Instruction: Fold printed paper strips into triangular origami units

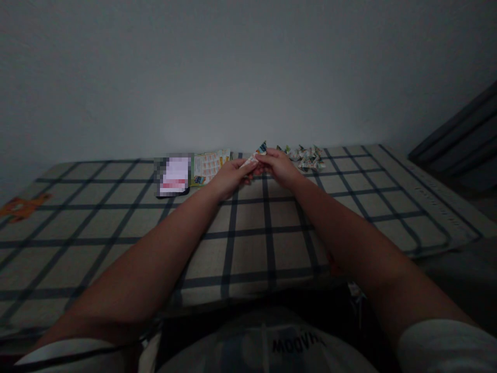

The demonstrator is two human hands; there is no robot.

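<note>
Both hands meet over the far side of the table, pinching one piece of folded printed paper (259,152) between them. My left hand (230,176) grips its lower left end, fingers closed. Around the right part of the paper, my right hand (276,162) is closed, with a pointed, colourful tip sticking up above the fingers. To the right, just past my right hand, lie several small folded paper pieces (310,157) with pointed corners. Printed sheets (212,165) with rows of small pictures or text lie flat beside my left hand.
A phone (174,176) with a lit, blurred screen lies left of the sheets. The checked tablecloth (248,233) covers the table, with an orange patch (25,206) at far left. A plain wall (248,72) stands behind; dark folded fabric (458,124) hangs at right.
</note>
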